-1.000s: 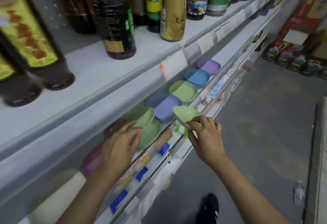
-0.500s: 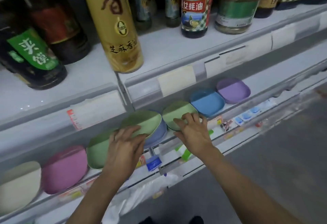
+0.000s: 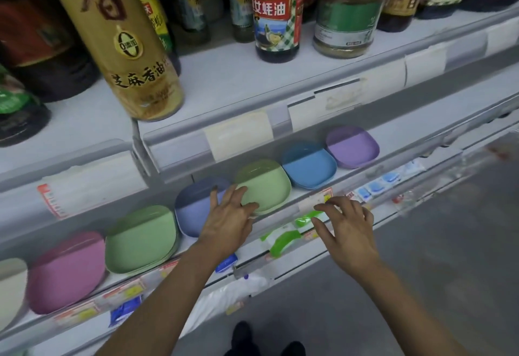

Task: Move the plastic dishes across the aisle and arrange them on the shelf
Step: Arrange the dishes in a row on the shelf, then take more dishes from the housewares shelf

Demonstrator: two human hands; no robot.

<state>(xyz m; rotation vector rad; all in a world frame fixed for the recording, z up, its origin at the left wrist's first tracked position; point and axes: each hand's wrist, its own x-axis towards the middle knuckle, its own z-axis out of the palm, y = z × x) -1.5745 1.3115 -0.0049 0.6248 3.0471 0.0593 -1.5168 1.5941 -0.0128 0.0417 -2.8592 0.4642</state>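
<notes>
Plastic dishes lay in a single row on the lower shelf (image 3: 398,142), under the price-label rail: a cream dish (image 3: 9,291) at the far left edge, then a pink dish (image 3: 66,271), a green stack (image 3: 141,239), a slate-blue dish (image 3: 193,204), a light-green dish (image 3: 265,184), a blue dish (image 3: 309,166) and a purple dish (image 3: 352,146). Neighbours sat just beside one another, some overlapping at the rims. The left hand (image 3: 227,222) rested with fingers spread across the seam between the slate-blue and light-green dishes, fingertips touching both; its grip was open and clamped on nothing. The right hand (image 3: 349,232) hovered in front of the shelf edge, fingers apart and empty, touching no dish. Judged by appearance, the dishes were light, rigid and shallow with smooth surfaces, likely to slide on the shelf under a light push; a pinch at the raised rim should give the surest hold, and stacked pieces may lift together. All visible dishes were empty. On the upper shelf (image 3: 224,74) stood filled containers: a tall gold sesame-oil bottle (image 3: 120,40), an oyster-sauce bottle (image 3: 276,12) and a jar (image 3: 346,12) with a green label.
</notes>
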